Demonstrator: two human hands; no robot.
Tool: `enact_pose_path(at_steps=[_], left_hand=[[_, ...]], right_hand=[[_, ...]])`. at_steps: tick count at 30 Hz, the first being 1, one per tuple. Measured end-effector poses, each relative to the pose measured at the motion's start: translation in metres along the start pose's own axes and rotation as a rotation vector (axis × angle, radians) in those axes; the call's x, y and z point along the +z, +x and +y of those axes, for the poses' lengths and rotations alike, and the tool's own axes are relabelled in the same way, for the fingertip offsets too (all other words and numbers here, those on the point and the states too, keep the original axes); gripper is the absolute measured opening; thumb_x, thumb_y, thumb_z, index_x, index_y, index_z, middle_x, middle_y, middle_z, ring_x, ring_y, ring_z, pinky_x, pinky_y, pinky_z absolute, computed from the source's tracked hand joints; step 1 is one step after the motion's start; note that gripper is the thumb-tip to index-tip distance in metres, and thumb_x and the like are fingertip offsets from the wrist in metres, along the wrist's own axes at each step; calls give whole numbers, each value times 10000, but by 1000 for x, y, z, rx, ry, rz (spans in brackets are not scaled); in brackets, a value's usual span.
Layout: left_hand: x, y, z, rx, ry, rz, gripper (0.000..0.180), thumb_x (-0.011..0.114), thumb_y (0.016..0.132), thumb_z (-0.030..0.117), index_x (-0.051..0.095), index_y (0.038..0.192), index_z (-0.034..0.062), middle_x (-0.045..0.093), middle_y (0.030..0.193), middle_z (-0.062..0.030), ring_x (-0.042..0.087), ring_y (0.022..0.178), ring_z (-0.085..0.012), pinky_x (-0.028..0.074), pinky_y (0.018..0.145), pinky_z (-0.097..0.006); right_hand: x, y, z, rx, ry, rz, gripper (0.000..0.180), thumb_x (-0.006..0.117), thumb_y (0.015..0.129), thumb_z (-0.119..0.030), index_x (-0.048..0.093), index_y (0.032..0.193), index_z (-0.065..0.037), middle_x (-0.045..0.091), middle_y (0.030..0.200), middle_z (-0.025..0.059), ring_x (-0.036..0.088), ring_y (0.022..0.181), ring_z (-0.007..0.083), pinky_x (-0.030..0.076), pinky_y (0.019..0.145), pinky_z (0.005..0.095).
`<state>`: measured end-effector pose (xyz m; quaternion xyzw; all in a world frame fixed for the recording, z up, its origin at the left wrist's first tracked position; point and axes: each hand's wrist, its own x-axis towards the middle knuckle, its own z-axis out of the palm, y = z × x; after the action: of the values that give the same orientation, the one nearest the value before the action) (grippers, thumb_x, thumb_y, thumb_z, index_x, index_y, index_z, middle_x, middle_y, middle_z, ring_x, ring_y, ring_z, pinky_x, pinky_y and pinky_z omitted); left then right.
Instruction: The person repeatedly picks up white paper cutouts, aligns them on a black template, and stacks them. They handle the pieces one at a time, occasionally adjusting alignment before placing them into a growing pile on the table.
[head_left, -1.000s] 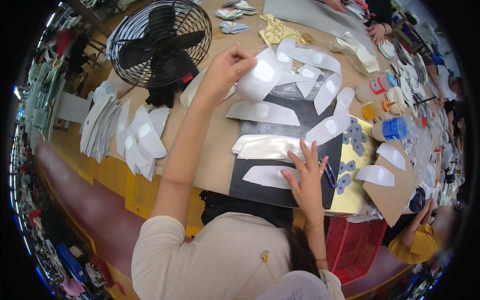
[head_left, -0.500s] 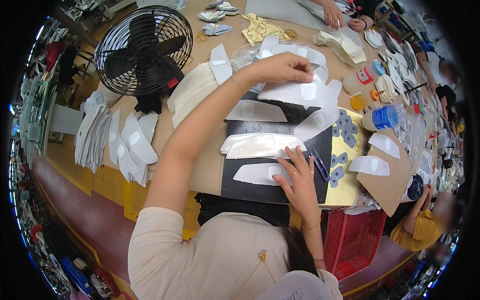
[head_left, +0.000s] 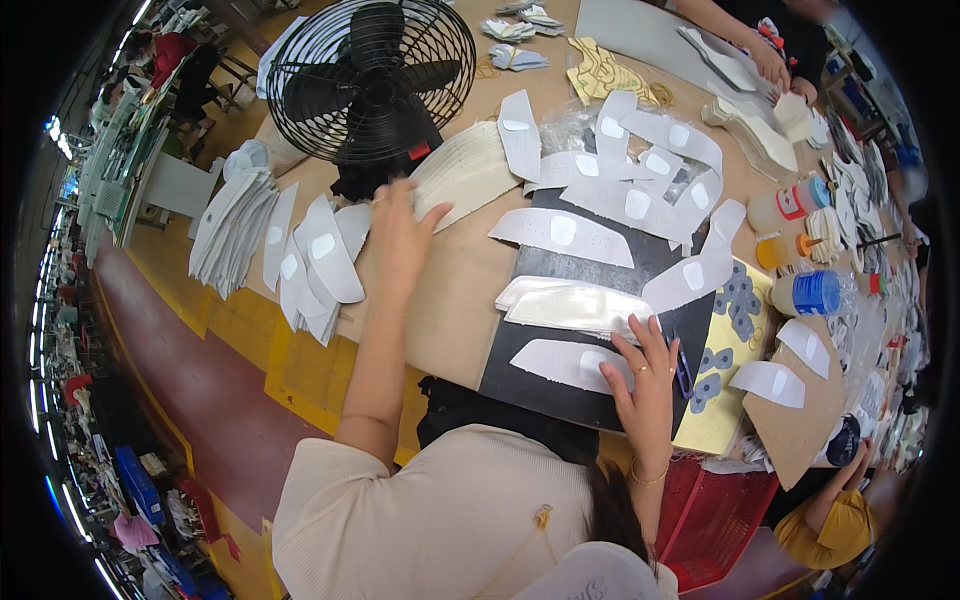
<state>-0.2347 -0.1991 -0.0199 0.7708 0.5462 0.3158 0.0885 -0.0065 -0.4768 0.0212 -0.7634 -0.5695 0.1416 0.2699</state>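
My left hand (head_left: 403,238) is over the brown table surface, thumb and fingers apart and nothing in it. It is nearest to a fanned row of cream cut pieces (head_left: 465,175) and a pile of white curved pieces with pale patches (head_left: 330,250). My right hand (head_left: 648,385) lies with fingers spread on the black mat (head_left: 545,400). Its fingertips touch the end of a small stack of glossy cream pieces (head_left: 570,306), and its thumb rests by a white curved piece (head_left: 560,365). Purple thread snips (head_left: 684,375) lie beside that hand, partly hidden.
A black fan (head_left: 375,85) stands at the back left. Overlapping white patched pieces (head_left: 640,195) spread over the mat's far end. Bottles (head_left: 810,292) stand to the right, near a yellow board (head_left: 712,425) with grey shapes. A red crate (head_left: 715,520) is below the edge; co-workers sit nearby.
My left hand has left the white patched pieces at the mat's far end and swung left toward the fan side. My right hand has stayed on the mat. The whole view has shifted.
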Motion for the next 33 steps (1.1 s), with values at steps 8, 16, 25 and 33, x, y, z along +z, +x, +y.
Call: enact_pose_path(at_steps=[8,16,25,33], left_hand=[[-31,-30,-17,-491,-463,-433,339,737,845,135,577,1080,-50,639,972,-109,625,704,-157,506,634,-251],[-90,-72,64,-431,-1182,-364,202,593,929,43,472,1078,-22,599,1114,-198,674,989,-322,568,863,-371],[-79,-113,92,-291,-1656,-943,317,670,896,131,427,1078,38,557,1202,-213,615,1098,-306,507,948,-441],[-66,-96,129,-209,-1622,-1138,599,732,854,200,405,1327,34,484,1236,-108,525,1143,-204,414,970,-327]], right_hand=[[2,23,-28,-157,59,23,310,704,852,-199,675,1135,-78,553,1344,116,441,1320,329,288,1102,515],[24,32,-50,29,803,-166,325,669,907,-162,611,1181,4,647,1119,121,666,876,194,501,801,282],[5,46,-41,130,1465,-36,376,670,928,-243,556,1198,-9,637,995,59,600,827,104,480,700,235],[-7,28,-35,-225,913,285,683,844,728,-154,479,1297,-58,447,1193,88,524,922,137,467,806,291]])
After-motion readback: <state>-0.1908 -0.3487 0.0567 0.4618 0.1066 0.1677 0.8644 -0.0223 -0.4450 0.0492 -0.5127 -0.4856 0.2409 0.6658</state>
